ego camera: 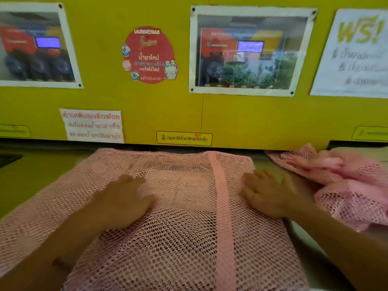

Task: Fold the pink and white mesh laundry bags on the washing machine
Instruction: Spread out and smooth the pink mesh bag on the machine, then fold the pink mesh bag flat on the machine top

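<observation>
A large pink mesh laundry bag (180, 238) lies spread flat over the washing machine top, with a solid pink band running down its right part. My left hand (126, 198) rests palm down on the bag's middle, fingers apart. Palm down as well, my right hand (266, 194) lies at the bag's right edge, just right of the band. Neither hand grips anything. A second pink mesh bag (344, 185) lies crumpled at the far right, apart from both hands.
The washing machine top (31, 181) shows yellow-green to the left of the bag. Directly behind stands a yellow wall panel (262, 118) with posters and stickers. A white machine edge (302, 236) shows under my right forearm.
</observation>
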Available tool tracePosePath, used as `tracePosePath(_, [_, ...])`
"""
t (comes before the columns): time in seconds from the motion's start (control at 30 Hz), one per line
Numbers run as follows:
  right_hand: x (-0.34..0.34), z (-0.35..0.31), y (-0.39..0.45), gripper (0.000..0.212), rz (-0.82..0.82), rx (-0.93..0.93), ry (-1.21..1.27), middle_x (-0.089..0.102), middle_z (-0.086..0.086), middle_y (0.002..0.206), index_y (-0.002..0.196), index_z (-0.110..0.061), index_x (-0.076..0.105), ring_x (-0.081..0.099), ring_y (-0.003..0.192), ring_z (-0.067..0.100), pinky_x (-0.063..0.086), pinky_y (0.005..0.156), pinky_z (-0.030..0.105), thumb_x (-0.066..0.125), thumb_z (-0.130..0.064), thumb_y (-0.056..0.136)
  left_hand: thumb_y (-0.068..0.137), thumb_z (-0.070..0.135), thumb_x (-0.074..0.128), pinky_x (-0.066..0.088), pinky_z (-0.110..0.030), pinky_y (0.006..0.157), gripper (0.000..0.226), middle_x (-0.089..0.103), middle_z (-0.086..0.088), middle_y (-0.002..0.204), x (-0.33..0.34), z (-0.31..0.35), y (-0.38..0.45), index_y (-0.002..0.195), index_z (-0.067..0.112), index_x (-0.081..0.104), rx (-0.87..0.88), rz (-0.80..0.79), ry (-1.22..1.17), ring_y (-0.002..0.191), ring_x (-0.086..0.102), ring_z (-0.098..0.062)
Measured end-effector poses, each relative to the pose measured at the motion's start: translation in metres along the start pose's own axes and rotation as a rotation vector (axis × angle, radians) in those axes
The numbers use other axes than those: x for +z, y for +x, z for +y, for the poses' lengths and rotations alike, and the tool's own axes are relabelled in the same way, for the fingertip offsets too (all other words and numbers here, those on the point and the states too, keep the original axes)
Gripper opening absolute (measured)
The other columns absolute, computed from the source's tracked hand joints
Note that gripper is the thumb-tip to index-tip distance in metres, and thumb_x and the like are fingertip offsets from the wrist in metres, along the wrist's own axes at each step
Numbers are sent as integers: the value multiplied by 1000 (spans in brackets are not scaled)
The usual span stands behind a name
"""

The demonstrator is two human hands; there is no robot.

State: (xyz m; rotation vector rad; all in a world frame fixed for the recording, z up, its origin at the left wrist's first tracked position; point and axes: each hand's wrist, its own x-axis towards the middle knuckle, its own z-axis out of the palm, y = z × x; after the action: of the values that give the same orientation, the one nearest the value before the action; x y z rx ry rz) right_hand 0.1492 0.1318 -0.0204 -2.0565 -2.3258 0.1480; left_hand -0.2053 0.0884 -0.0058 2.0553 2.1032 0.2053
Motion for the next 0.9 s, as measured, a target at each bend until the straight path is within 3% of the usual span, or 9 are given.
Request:
tracePosePath(0.1, [4,-5,-1,80,-89,-10,5,4,0,166,155,-34,12,3,152,25,-4,113,68,18,-77,87,81,79,27,14,-63,116,77,12,4,164,9,16,9,150,45,18,90,-26,-21,149,16,-26])
tracePosePath(0.2, [-4,1,-7,79,-54,41,-25,11,2,165,154,-30,17,7,151,28,-3,113,69,19,-75,88,81,82,19,7,-66,115,77,0,6,166,14,16,16,151,48,10,41,-178,3,152,2,-26])
tracePosePath(0.33, [-8,3,-20,69,-60,54,1,21,3,162,151,-25,26,15,150,27,-1,114,67,25,-64,94,72,79,38,35,-51,109,80,34,1,154,2,28,22,140,37,40,65,-98,17,135,36,-27])
tracePosePath(0.43, [-25,10,-33,66,19,4,-3,35,-2,155,147,-28,33,29,144,25,10,115,65,41,-59,90,84,62,53,33,-47,113,62,35,6,154,-3,55,14,140,38,42,118,25,-90,137,36,-22])
tracePosePath(0.6, [-87,61,-51,59,200,14,102,41,1,153,148,-25,40,40,137,24,36,104,34,57,-38,93,90,48,60,38,-37,106,52,45,11,145,-14,123,-10,139,41,43,343,15,-264,129,45,-11])
tracePosePath(0.7, [-113,103,-59,56,188,101,15,48,3,148,143,-25,46,45,134,25,39,107,37,61,-33,89,90,45,60,40,-29,97,49,51,17,136,-20,167,-24,137,44,44,471,-9,-301,122,50,-4])
tracePosePath(0.8, [-117,139,-64,44,9,139,-149,58,-5,123,129,-34,50,56,111,21,49,91,32,61,-33,87,90,46,60,43,-29,95,48,54,19,127,-21,212,-32,136,45,46,531,-14,-316,115,53,-1])
tracePosePath(0.83, [-114,148,-66,37,-46,121,-173,55,-12,108,121,-36,49,56,101,16,49,83,26,61,-30,86,89,47,60,45,-32,98,49,54,18,127,-19,228,-33,136,44,46,544,-13,-318,115,53,-3])
tracePosePath(0.9, [-106,165,-70,45,-116,91,-139,47,-20,92,126,-33,53,53,88,6,42,69,17,63,-17,85,87,49,60,46,-36,100,52,55,14,128,-8,263,-32,137,42,46,558,-33,-301,115,55,-8])
